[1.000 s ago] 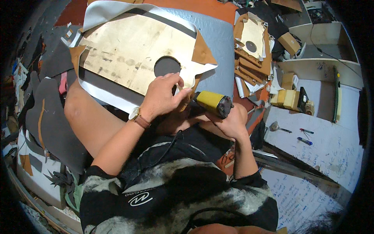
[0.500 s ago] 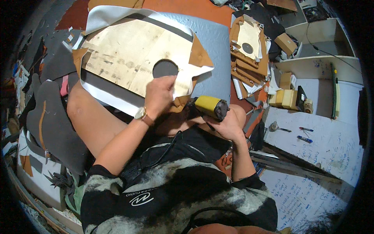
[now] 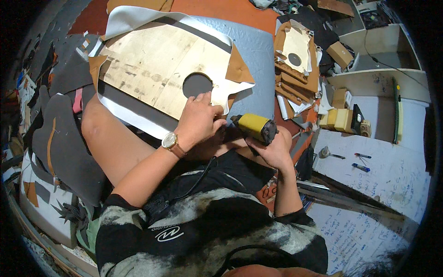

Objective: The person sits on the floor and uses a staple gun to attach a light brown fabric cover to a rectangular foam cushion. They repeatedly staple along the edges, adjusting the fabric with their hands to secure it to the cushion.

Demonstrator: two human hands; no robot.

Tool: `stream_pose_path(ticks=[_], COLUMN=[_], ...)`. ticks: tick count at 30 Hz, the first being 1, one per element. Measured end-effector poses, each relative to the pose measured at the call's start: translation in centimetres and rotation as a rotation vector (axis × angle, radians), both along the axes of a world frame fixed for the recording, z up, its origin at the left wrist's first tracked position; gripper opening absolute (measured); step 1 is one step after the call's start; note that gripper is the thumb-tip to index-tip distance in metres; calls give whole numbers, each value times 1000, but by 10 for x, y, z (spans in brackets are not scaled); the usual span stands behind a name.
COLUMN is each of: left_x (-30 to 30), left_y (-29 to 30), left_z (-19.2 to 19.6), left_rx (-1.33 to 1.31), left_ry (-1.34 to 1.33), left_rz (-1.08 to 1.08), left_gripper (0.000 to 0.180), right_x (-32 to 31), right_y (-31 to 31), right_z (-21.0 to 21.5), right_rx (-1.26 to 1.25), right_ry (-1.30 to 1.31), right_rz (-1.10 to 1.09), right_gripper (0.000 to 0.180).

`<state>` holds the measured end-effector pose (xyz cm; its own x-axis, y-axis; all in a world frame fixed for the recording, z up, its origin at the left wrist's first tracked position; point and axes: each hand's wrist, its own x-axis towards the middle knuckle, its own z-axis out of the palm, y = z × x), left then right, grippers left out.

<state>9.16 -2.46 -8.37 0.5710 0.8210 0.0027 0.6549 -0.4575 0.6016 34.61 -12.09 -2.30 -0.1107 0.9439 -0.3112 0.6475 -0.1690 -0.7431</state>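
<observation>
A pale wooden panel (image 3: 143, 74) with a round hole near its right end lies over grey padding. White-backed brown covering (image 3: 240, 67) surrounds it, folded up at the corners and loose along the edges. My left hand (image 3: 199, 116) rests on the panel's near right edge, just below the hole. Its fingers lie on the wood and covering, with the thumb apart. My right hand (image 3: 273, 150) is closed around a yellow and black staple gun (image 3: 254, 127), held over my lap to the right of the left hand. Its lower part is hidden.
The panel rests on a grey-blue padded surface (image 3: 258, 60). At the right stands a stack of brown covered panels (image 3: 295, 69). A white worktop (image 3: 383, 161) further right bears pens and yellow foam blocks (image 3: 341, 117). Dark grey foam pieces (image 3: 69, 147) lie at the left.
My left hand has loosened from a closed grip on the covering's edge and spread its fingers on the panel. The staple gun has shifted slightly right.
</observation>
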Motion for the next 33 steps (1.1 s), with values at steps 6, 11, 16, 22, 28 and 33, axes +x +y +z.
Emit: stream_pose_path(ticks=[6, 11, 16, 22, 28, 33], left_x=[-6, -7, -14, -6, -6, -7], left_y=[0, 3, 11, 0, 0, 2], left_z=[-29, -35, -17, -3, -16, -19], left_rx=[159, 53, -214, -37, -26, -26], left_ry=[-147, -192, -218, -107, -73, -63], left_rz=[48, 210, 144, 11, 57, 92], left_gripper=[29, 42, 43, 32, 27, 25], right_x=[-1, -11, -10, -3, -8, -11], right_y=[-5, 2, 5, 1, -2, -3], right_z=[-8, -2, -4, -10, -3, -11], right_rx=[25, 31, 24, 41, 47, 31], right_ry=[-6, -12, -38, 63, -1, 66], right_rz=[46, 68, 51, -35, 57, 41], right_gripper=[41, 41, 41, 43, 44, 42])
